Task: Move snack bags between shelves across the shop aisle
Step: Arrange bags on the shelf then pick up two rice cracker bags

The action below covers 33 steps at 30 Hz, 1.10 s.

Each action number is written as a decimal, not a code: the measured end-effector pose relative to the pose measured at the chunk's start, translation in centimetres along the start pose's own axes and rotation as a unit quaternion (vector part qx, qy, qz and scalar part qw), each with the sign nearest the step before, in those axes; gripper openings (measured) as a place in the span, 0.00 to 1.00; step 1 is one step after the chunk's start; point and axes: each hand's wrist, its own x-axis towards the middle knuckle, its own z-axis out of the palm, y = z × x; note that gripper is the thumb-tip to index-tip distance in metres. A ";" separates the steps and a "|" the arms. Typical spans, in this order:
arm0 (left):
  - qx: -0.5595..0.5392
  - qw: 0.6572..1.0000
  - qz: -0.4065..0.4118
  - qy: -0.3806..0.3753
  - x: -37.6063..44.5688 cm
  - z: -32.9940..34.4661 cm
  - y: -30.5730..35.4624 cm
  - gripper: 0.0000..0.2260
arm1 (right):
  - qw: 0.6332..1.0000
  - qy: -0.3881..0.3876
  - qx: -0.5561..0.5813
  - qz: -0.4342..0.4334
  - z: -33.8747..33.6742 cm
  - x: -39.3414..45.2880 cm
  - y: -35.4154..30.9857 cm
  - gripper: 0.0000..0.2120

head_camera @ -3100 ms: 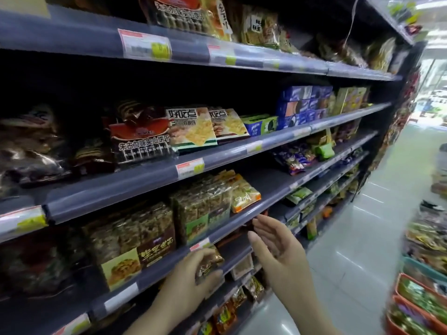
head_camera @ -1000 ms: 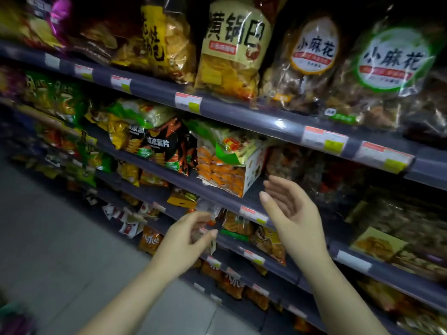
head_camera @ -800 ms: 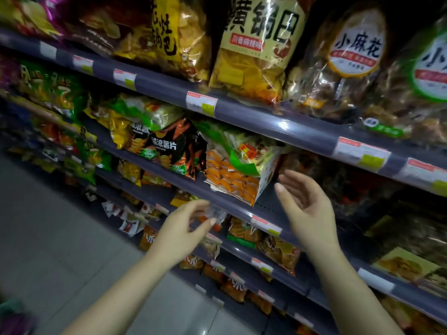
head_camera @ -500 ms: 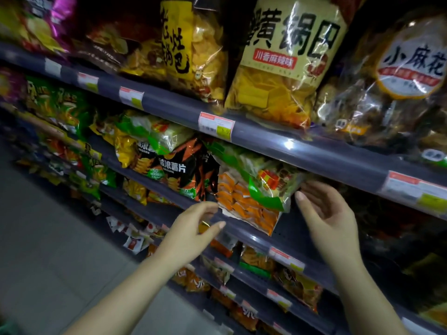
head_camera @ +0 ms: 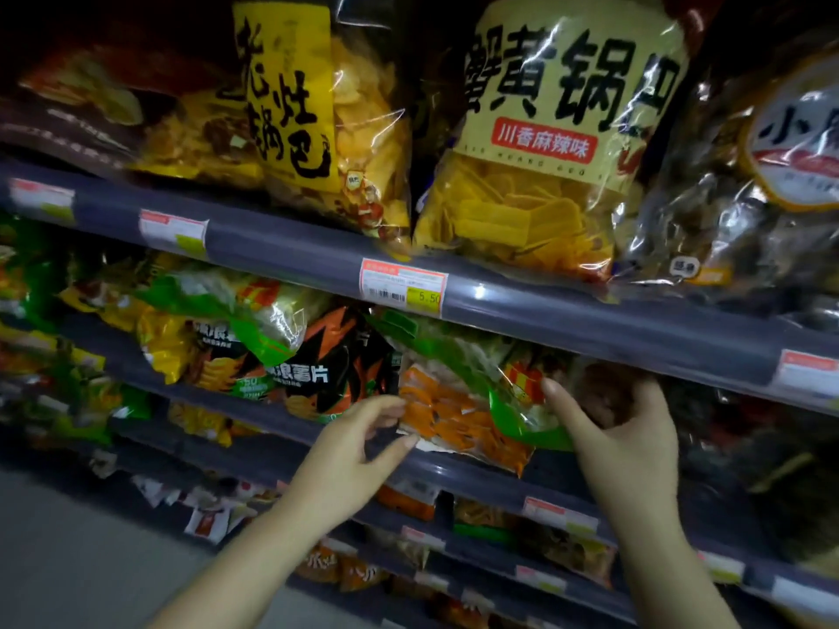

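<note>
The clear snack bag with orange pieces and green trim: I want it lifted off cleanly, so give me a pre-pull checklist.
1. Left hand at the clear snack bag with orange pieces and green trim, its left edge: ok.
2. Right hand at its right side: ok.
3. Firm grip both sides: cannot tell.
4. Clearance under grey shelf rail above: cannot tell.
5. Black-and-orange chip bag touching alongside, may drag: not ok.

Price tag (head_camera: 403, 288) reading 5.50 is clipped on a grey shelf rail (head_camera: 590, 317). More tags sit further left along the rail, and pale floor (head_camera: 68, 560) is way below it.
</note>
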 end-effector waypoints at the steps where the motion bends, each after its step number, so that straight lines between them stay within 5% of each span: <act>1: -0.001 1.000 0.009 -0.013 0.2 -0.5 -0.2 0.20 | 1.000 0.008 -0.006 0.009 0.3 -0.2 -0.2 0.37; 8: -0.011 0.994 0.039 -0.101 -0.6 -5.0 -3.1 0.19 | 0.989 -0.014 0.019 0.143 1.9 -1.3 -0.9 0.30; 13: -0.049 0.992 0.020 -0.116 -0.7 -9.4 -5.7 0.16 | 0.981 0.070 0.092 0.157 2.2 -2.6 -1.5 0.25; 19: -0.115 0.991 -0.031 -0.055 0.4 -14.1 -6.7 0.16 | 0.978 0.088 0.129 0.141 2.3 -6.0 -1.5 0.09; 25: -0.223 0.966 -0.128 -0.001 1.9 -15.2 -5.0 0.28 | 0.979 0.043 0.137 0.143 1.6 -6.4 -1.7 0.08; 30: -0.336 0.911 -0.238 0.009 3.9 -13.0 -3.0 0.18 | 0.978 -0.018 0.122 0.170 1.1 -5.8 -1.2 0.12; 33: -0.358 0.903 -0.236 0.039 3.8 -12.1 -2.8 0.13 | 0.970 -0.043 0.130 0.199 1.1 -5.6 -0.8 0.15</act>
